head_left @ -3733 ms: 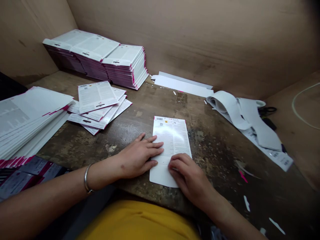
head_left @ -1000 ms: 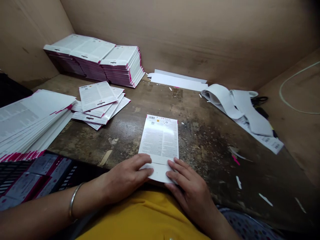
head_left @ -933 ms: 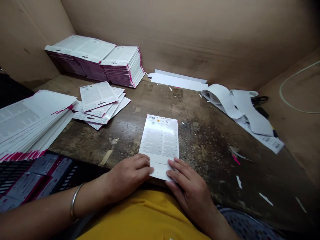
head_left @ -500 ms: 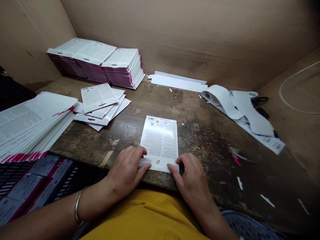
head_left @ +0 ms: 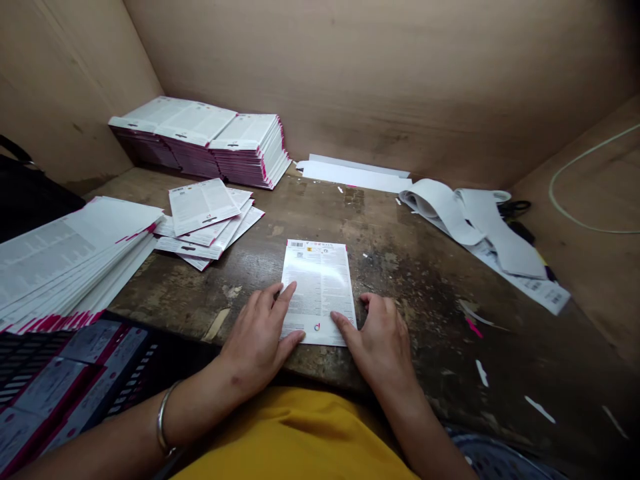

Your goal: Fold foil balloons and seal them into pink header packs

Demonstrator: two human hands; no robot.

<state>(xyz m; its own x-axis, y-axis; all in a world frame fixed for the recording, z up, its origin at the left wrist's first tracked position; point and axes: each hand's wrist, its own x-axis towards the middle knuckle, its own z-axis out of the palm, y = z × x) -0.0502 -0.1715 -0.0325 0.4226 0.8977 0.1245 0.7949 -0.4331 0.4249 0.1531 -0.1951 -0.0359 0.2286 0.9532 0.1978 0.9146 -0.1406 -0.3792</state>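
Observation:
A white printed packet (head_left: 320, 287) lies flat on the worn wooden table (head_left: 440, 267) in front of me, its barcode end away from me and a small round logo near my side. At its left edge my left hand (head_left: 257, 330) rests open, index finger and thumb stretched onto the packet. My right hand (head_left: 380, 337) lies at the right edge, with its thumb on the packet and its other fingers apart from the thumb, slightly bent on the table. Neither hand lifts the packet.
Similar packets form neat stacks (head_left: 250, 150) at the back left, a loose pile (head_left: 205, 207) and a large leaning stack (head_left: 70, 260). Label strips (head_left: 510, 233) curl at the right, near dark-handled scissors (head_left: 515, 208). A crate (head_left: 130, 380) of boxes sits below left.
My left fingers have opened out and moved further up the packet. My right thumb has slid up too. The packet's lower strip, earlier a plain-looking band, now lies flat with print visible.

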